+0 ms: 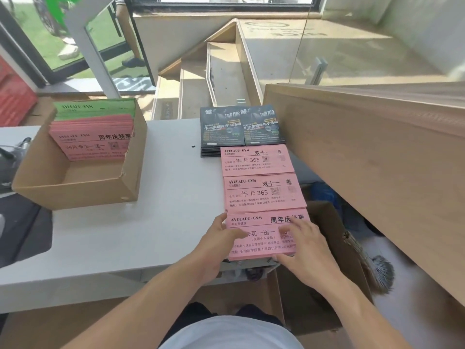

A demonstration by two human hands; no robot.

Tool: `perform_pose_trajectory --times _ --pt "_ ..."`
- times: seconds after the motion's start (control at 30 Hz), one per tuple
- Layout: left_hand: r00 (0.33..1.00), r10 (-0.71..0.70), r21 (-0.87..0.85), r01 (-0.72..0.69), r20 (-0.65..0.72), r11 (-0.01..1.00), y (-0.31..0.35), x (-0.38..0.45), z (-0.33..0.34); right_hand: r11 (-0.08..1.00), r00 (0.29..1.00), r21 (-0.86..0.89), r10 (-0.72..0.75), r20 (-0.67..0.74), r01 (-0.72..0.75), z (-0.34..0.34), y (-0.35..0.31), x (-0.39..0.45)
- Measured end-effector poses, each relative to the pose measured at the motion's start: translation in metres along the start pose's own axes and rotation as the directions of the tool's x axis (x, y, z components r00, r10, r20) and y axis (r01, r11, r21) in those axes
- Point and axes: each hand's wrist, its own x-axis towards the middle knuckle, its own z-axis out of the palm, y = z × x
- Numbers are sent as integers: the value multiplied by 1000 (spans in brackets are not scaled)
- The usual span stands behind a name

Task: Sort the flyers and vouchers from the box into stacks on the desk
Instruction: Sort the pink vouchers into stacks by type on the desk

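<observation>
Pink vouchers (261,238) read "AVOCADO·GYM"; both hands rest on them

Open brown cardboard box (75,177) left on white desk (156,222); right, three pink paper voucher stacks (259,192) in a row, dark glossy flyer stacks (241,127) behind.

Both hands on nearest pink voucher stack (261,238) at table (151,197) edge: left hand (219,244) at left side, right hand (305,250) flat on top. Box (75,187) well apart, left.
</observation>
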Motion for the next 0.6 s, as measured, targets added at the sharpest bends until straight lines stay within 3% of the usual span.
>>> perform_pose_trajectory --times 0.3,0.47,0.6 --pt "999 44 1 -44 -12 999 -2 -3 -6 1000 1000 21 4 -11 -4 -1 -18 1" --pt "977 154 33 -150 -150 988 -1 -9 -28 1000 998 28 -12 -61 13 3 -45 8" --pt "884 336 92 -324 -325 942 2 -17 -65 986 987 121 -102 -121 117 0 -91 30"
